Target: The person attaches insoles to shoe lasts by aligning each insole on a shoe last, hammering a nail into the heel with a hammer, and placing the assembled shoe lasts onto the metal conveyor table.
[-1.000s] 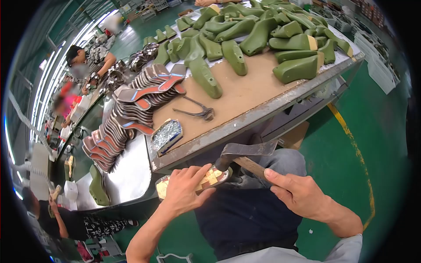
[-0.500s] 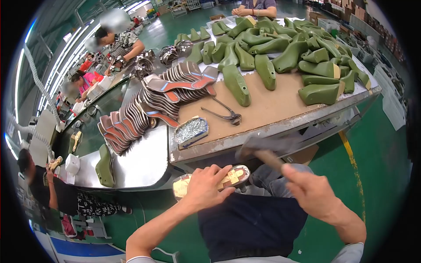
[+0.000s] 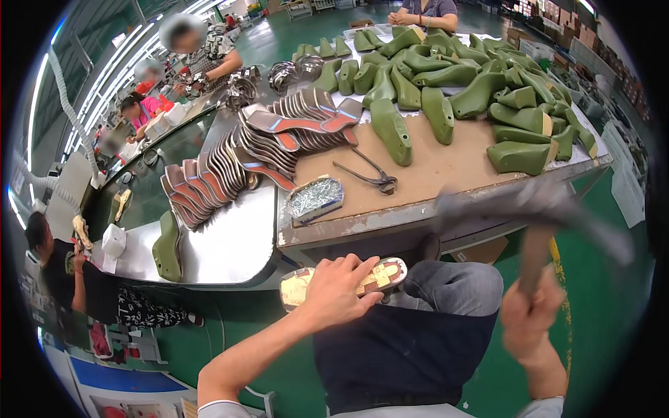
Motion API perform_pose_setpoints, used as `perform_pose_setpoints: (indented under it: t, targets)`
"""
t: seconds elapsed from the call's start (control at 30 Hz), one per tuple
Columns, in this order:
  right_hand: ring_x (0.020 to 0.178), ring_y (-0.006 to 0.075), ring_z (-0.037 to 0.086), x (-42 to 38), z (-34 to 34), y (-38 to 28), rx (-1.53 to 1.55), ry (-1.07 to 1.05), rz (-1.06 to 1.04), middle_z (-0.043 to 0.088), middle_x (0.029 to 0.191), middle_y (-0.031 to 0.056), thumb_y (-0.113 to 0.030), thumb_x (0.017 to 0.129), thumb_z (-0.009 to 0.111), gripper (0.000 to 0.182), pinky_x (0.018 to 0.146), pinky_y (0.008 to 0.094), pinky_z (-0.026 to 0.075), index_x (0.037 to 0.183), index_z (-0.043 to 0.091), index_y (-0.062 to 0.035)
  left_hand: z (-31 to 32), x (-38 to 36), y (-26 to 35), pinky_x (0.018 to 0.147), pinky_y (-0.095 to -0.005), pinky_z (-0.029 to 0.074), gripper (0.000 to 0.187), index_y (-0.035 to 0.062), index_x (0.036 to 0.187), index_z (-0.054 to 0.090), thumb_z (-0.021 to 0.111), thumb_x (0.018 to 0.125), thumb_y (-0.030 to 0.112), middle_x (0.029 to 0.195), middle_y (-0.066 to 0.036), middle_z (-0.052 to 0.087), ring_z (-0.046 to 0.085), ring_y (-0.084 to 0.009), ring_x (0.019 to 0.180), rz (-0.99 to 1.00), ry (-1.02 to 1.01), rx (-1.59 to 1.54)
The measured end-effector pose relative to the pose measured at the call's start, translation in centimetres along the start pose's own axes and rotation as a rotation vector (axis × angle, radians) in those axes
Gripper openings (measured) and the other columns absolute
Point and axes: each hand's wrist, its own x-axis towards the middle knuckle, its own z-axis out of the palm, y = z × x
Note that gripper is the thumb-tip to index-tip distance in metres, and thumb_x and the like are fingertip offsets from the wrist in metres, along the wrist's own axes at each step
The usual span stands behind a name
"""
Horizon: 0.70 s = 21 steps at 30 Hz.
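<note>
My left hand (image 3: 339,292) is wrapped over a shoe last (image 3: 391,272) that lies sole up across my lap, a patterned yellow and brown insole on its upper face. Part of the insole is hidden under my fingers. On the right, my right hand (image 3: 533,310) grips the wooden handle of a hammer (image 3: 535,258). The hammer's dark metal head is blurred by motion and held up beside my knee, apart from the last. Closest on the bench are a small box of nails (image 3: 317,199) and a pair of pincers (image 3: 369,174).
Green shoe lasts (image 3: 435,115) are heaped on the brown-topped bench (image 3: 453,167). Stacked insoles (image 3: 230,171) stand left of them. One green last (image 3: 166,247) sits on the metal table (image 3: 216,258). Co-workers (image 3: 59,261) are at the left and far side.
My right hand has lifted the hammer up and to the right, away from the last. My left hand stays on the last; the whole view has shifted slightly.
</note>
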Motion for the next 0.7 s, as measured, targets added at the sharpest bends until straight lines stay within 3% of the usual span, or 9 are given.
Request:
perform_pose_setpoints:
  t: [0.07,0.17,0.2,0.3,0.33,0.47,0.57,0.67,0.7]
  targets:
    - [0.065,0.0284,0.065,-1.2,1.2,0.4,-0.08,-0.23,0.035,0.065,0.076,0.0149,0.002,0.086,0.067,0.034,0.065,0.0341,0.054,0.12,0.067,-0.0021,-0.2,0.1,0.0,0.081,-0.0411,0.044,0.064,0.0106,0.133,0.06,0.075,0.079,0.042,0.1,-0.009,0.062,0.062,-0.0276,0.091,0.001,0.012,0.003]
    - [0.053,0.0275,0.057,-0.2,1.8,1.7,-0.086,-0.1,-0.04,0.055,0.067,0.0074,-0.012,0.086,0.073,0.048,0.047,0.0383,0.048,0.131,0.062,-0.0179,-0.2,0.3,-0.1,0.081,-0.041,0.044,0.064,0.0103,0.132,0.06,0.076,0.079,0.041,0.1,-0.009,0.061,0.062,-0.0273,0.091,0.001,0.01,0.003]
    - [0.053,0.0283,0.058,-1.1,2.1,2.1,-0.021,-0.058,0.004,0.057,0.069,0.0077,-0.014,0.087,0.073,0.05,0.048,0.0397,0.049,0.135,0.059,-0.0192,-0.1,-0.1,0.2,0.081,-0.0409,0.044,0.064,0.0101,0.132,0.06,0.076,0.078,0.041,0.1,-0.009,0.061,0.062,-0.0272,0.091,-0.007,0.003,-0.006]
    - [0.053,0.0287,0.058,-1.1,2.4,1.9,-0.228,-0.293,-0.039,0.056,0.068,0.0072,-0.015,0.087,0.073,0.05,0.047,0.0403,0.049,0.135,0.059,-0.0188,-0.2,0.3,0.0,0.081,-0.0404,0.044,0.064,0.0097,0.131,0.06,0.077,0.078,0.04,0.1,-0.009,0.061,0.062,-0.027,0.092,-0.003,0.01,0.003]
    - [0.049,0.0292,0.055,-0.9,3.2,2.7,-0.057,-0.176,-0.007,0.053,0.066,0.0069,-0.015,0.088,0.072,0.049,0.044,0.0413,0.047,0.135,0.059,-0.0208,-0.2,0.3,0.1,0.081,-0.0402,0.044,0.064,0.0095,0.131,0.059,0.077,0.078,0.039,0.1,-0.009,0.061,0.062,-0.0269,0.092,0.001,0.0,0.007]
    - [0.045,0.0292,0.053,-1.2,2.6,2.4,-0.091,-0.286,-0.056,0.051,0.065,0.0067,-0.015,0.088,0.072,0.049,0.04,0.0417,0.046,0.134,0.06,-0.0245,-0.1,0.6,-0.1,0.08,-0.0398,0.044,0.066,0.0049,0.131,0.057,0.078,0.077,0.038,0.103,-0.009,0.062,0.063,-0.0274,0.092,0.031,0.014,0.003]
    - [0.06,0.0329,0.06,2.5,0.0,2.5,-0.334,-0.422,-0.086,0.061,0.075,0.0144,-0.004,0.087,0.069,0.043,0.051,0.0399,0.05,0.129,0.062,-0.0119,-0.3,0.8,-0.1,0.08,-0.0411,0.046,0.067,0.0013,0.129,0.056,0.078,0.077,0.038,0.104,-0.01,0.064,0.064,-0.0289,0.092,0.052,0.024,0.002]
    - [0.054,0.0271,0.053,2.0,-0.4,3.3,-0.012,-0.021,0.001,0.057,0.074,0.0106,0.001,0.085,0.067,0.042,0.05,0.0324,0.046,0.125,0.062,-0.0117,0.2,0.9,0.0,0.083,-0.0431,0.049,0.067,0.0001,0.128,0.055,0.078,0.078,0.038,0.106,-0.014,0.066,0.066,-0.0312,0.096,0.045,0.01,-0.04]
    - [0.053,0.0262,0.051,1.8,-0.5,3.5,0.078,-0.051,-0.017,0.055,0.072,0.0102,0.001,0.085,0.067,0.038,0.052,0.03,0.046,0.121,0.063,-0.0105,0.2,1.0,0.0,0.084,-0.0429,0.049,0.068,-0.0003,0.129,0.055,0.078,0.078,0.038,0.106,-0.014,0.066,0.066,-0.0311,0.097,0.022,-0.029,-0.051]
